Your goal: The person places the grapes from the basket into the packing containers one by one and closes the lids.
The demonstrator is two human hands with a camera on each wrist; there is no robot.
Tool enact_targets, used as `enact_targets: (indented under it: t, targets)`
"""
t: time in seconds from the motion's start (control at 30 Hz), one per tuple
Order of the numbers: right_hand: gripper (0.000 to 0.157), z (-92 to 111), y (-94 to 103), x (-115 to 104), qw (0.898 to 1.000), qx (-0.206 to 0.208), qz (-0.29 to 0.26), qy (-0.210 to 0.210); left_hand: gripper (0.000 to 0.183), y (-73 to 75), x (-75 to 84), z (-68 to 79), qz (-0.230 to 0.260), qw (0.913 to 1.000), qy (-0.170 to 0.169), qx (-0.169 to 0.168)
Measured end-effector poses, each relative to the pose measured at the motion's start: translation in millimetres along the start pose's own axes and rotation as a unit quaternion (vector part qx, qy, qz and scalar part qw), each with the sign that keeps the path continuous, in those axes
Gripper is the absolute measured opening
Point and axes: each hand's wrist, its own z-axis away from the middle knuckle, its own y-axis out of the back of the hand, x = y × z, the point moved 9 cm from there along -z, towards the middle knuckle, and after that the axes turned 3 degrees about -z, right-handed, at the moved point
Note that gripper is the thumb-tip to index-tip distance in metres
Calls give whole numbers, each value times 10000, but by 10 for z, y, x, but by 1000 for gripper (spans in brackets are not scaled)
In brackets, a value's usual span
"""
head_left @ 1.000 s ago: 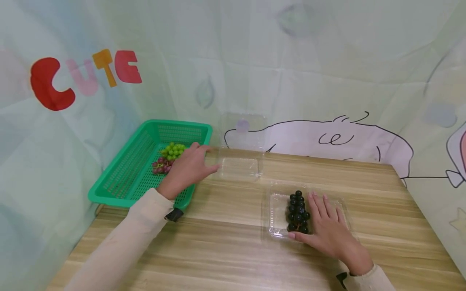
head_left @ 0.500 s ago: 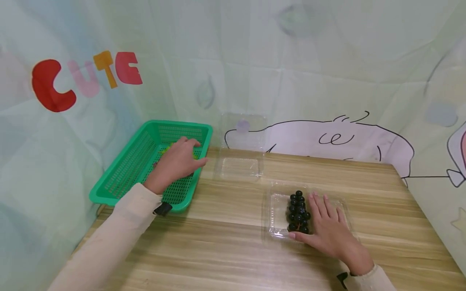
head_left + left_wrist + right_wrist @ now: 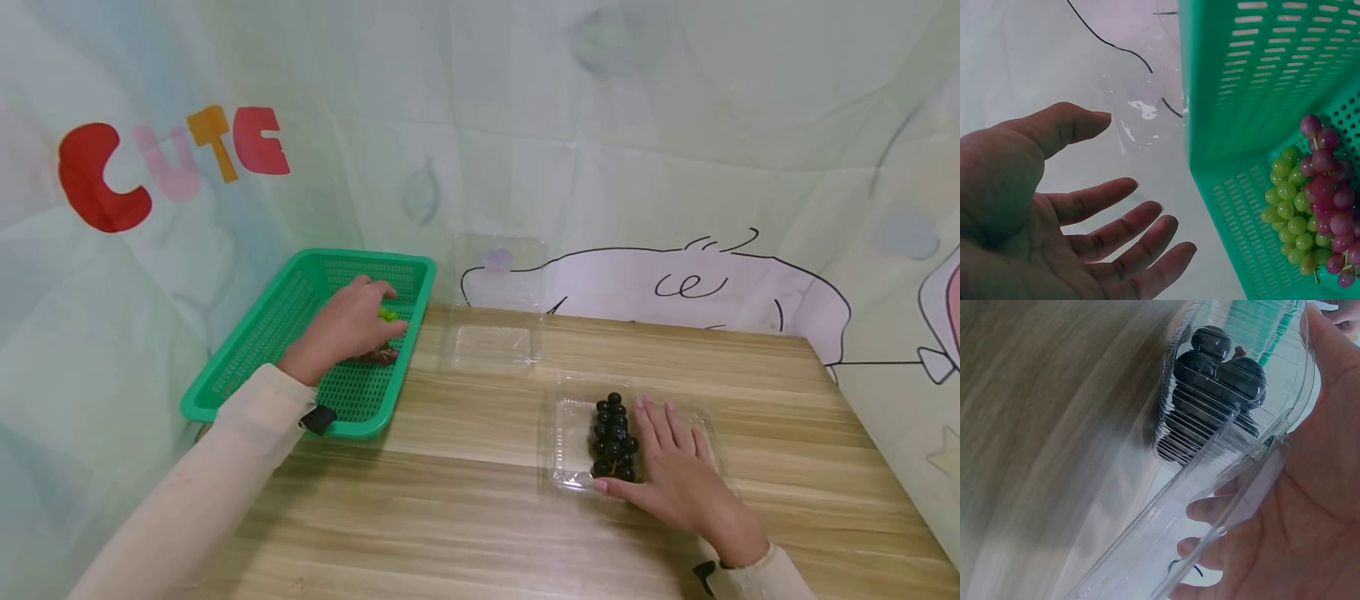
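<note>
My left hand [image 3: 348,321] hovers over the green plastic basket [image 3: 352,429]. In the left wrist view its thumb and loosely bent fingers stand apart with nothing between them. A bunch of red grapes [image 3: 1329,187] and a bunch of green grapes [image 3: 1288,206] lie together in the basket; the hand partly covers them in the head view. My right hand [image 3: 686,479] rests with extended fingers on a clear plastic box [image 3: 573,433], thumb at its front edge. Dark grapes [image 3: 613,437] lie in the box, beside the fingers. The box's clear lid flap [image 3: 1204,506] shows against the right palm.
Another clear plastic box [image 3: 493,343] stands at the table's back edge, its lid raised against the printed curtain [image 3: 637,167]. The basket occupies the table's left back corner. Bare wood tabletop [image 3: 450,500] lies between the basket and the box with dark grapes.
My left hand has moved leftward, farther over the basket, and now uncovers grapes on its right side. The right hand and the box with dark grapes have stayed still.
</note>
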Motion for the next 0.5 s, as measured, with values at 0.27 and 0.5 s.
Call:
enact_targets:
  t: [0.27,0.5]
  targets:
    - [124,-1,10,-17,10000,23,21,58,56,-4,-94,-54,103,9998,-70,-171]
    - [123,7,36,-27,9999,76,84,74,56,-21,-231,-90,100,9995,8,-285]
